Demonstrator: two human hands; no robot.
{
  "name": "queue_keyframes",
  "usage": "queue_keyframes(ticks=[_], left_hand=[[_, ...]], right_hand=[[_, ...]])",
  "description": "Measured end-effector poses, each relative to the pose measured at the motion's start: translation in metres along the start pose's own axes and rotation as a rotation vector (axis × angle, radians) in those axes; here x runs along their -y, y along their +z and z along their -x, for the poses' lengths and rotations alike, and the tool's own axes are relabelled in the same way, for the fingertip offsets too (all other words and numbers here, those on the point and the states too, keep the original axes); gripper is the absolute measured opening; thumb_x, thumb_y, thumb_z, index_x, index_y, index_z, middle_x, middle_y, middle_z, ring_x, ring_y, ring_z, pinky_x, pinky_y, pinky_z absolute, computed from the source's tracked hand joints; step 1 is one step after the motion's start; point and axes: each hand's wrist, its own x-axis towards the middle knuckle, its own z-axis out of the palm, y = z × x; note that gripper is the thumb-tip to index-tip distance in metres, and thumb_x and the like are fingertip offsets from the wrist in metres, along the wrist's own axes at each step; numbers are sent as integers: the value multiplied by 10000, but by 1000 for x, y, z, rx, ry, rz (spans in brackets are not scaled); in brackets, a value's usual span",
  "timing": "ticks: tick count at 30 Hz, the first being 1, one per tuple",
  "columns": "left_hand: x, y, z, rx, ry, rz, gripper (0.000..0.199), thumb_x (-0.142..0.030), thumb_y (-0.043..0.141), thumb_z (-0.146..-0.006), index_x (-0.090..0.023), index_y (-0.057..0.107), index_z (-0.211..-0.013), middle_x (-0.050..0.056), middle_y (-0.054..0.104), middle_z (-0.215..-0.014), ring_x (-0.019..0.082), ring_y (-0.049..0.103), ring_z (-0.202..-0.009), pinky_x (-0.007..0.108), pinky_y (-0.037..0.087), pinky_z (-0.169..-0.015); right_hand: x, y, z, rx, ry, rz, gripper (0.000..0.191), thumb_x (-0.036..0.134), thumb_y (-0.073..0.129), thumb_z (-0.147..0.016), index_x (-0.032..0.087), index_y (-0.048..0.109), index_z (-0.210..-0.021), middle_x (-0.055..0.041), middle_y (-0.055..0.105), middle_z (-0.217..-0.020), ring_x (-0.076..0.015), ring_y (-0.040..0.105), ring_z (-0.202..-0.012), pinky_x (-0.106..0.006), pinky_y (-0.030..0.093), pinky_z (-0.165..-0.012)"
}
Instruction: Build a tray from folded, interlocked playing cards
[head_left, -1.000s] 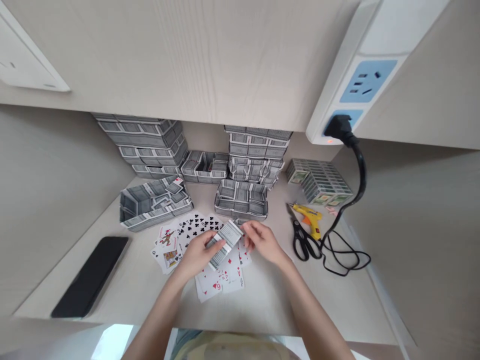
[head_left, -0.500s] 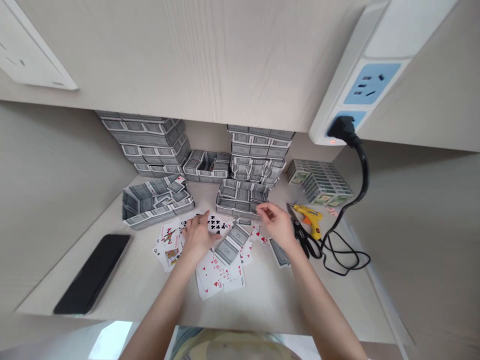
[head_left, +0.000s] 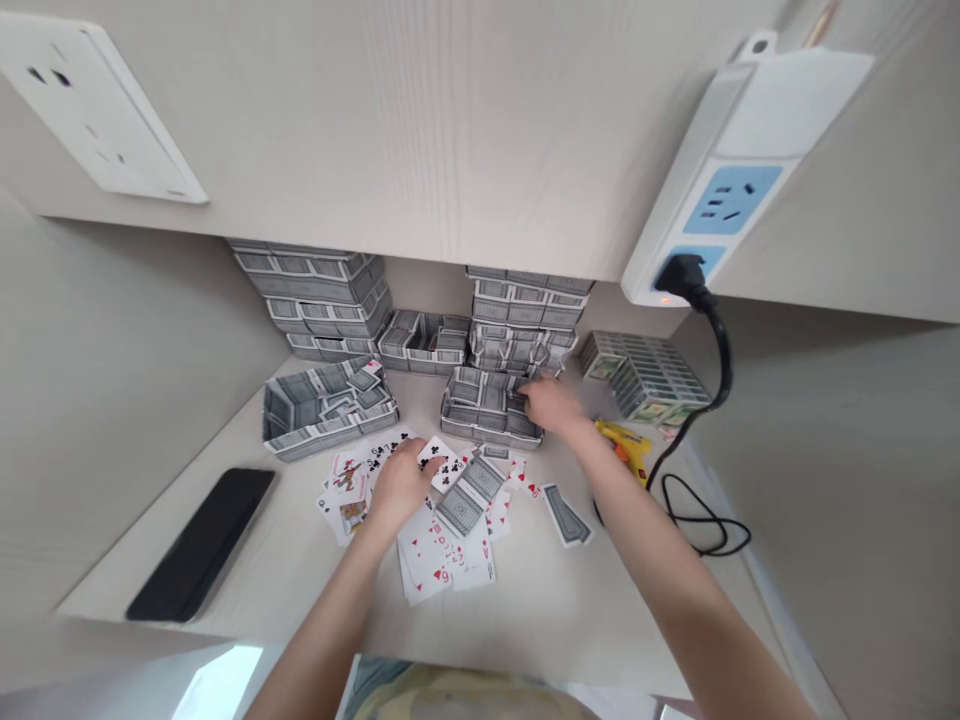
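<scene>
Between the thumb and fingers of my left hand (head_left: 401,485) is a clubs card (head_left: 439,464), face up over the spread of loose playing cards (head_left: 431,555). My right hand (head_left: 551,403) reaches to the right end of a small box made of grey card backs (head_left: 487,408); its fingers are bent at the box's rim, and what they hold, if anything, is hidden. Grey-backed cards (head_left: 469,497) lie face down on the spread. A larger card-built box (head_left: 326,410) on the left has loose cards inside.
Stacks of card-built boxes (head_left: 322,290) stand at the back. A black phone (head_left: 202,545) lies at the left. At the right are a yellow glue gun (head_left: 626,448), its cable and packed card decks (head_left: 649,375). A power strip (head_left: 720,190) hangs above.
My left hand has taken hold of a clubs card. My right hand has moved up and back to the small box's right end. The camera view has shifted slightly.
</scene>
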Motion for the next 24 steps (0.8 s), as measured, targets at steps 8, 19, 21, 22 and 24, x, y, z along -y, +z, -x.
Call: queue_keyframes(ticks=[8,19,21,22,24], left_hand=[[-5,-9,8,-27,-116,318,301,-465,502,-740,-177,534,-659,-3,591,-589,156,552,-578,241,382,-535],[-52,-10,0,-12,-256,1175,357,-424,607,-689,-146,502,-888,14,643,-601,159,613,-475,258,493,-446],[-59,-3,3,1,-295,1212,353,-387,618,-693,-144,488,-914,36,661,-678,170,639,-514,278,529,-485],[-62,1,5,17,-313,1229,345,-367,624,-693,-146,478,-916,43,664,-712,175,647,-530,287,542,-504],[-65,8,11,55,-340,1255,329,-338,632,-694,-155,453,-901,46,663,-756,180,656,-548,300,556,-525]], right_hand=[[-5,2,1,-38,77,-60,296,178,410,-825,217,664,-972,-105,677,-920,-213,606,-868,-293,421,-727],[31,22,63,-370,279,-1589,279,410,609,-712,176,687,-843,-84,679,-935,-232,627,-870,-380,504,-745],[40,26,72,-402,322,-1613,227,384,645,-678,169,687,-737,-90,672,-953,-235,613,-891,-367,506,-735],[42,29,75,-429,338,-1616,198,358,675,-647,170,679,-709,-87,667,-962,-229,612,-877,-359,506,-728],[44,36,79,-472,349,-1661,183,307,714,-600,178,662,-719,-73,648,-1000,-201,614,-824,-337,504,-705]])
